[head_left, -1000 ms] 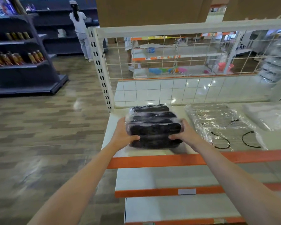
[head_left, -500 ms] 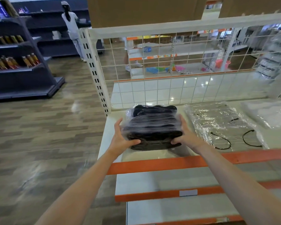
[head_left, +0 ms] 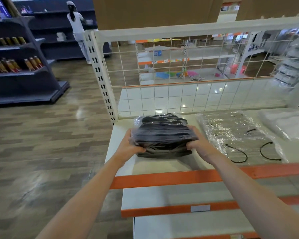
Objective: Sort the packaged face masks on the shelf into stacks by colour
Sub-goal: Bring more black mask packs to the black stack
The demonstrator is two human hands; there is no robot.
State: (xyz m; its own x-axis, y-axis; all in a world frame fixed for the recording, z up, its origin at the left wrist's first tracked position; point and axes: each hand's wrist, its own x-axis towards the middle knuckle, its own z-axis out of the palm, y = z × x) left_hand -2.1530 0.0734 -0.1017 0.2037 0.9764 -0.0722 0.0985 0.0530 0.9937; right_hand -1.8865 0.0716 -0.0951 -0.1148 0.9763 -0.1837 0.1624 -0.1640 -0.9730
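Your left hand [head_left: 130, 147] and right hand [head_left: 199, 146] | fingers grasping black mask stack [head_left: 162, 135] by its sides | on shelf [head_left: 155, 165]

Bright overhead light — glare on shelf [head_left: 205, 95] | edges blurred — wide-angle warp

Count taken relative to the white top shelf board with orange front edge [head_left: 162, 176]. On it: one stack of black face masks in clear plastic wrap [head_left: 162, 135] at the left end; one flat pile of grey masks with black ear loops in clear wrap [head_left: 238, 135] to its right; one pile of white wrapped masks [head_left: 286, 123] at the far right. Packs per stack cannot be counted. Two bare hands, the left hand [head_left: 129, 147] and the right hand [head_left: 200, 147], are on the black stack.
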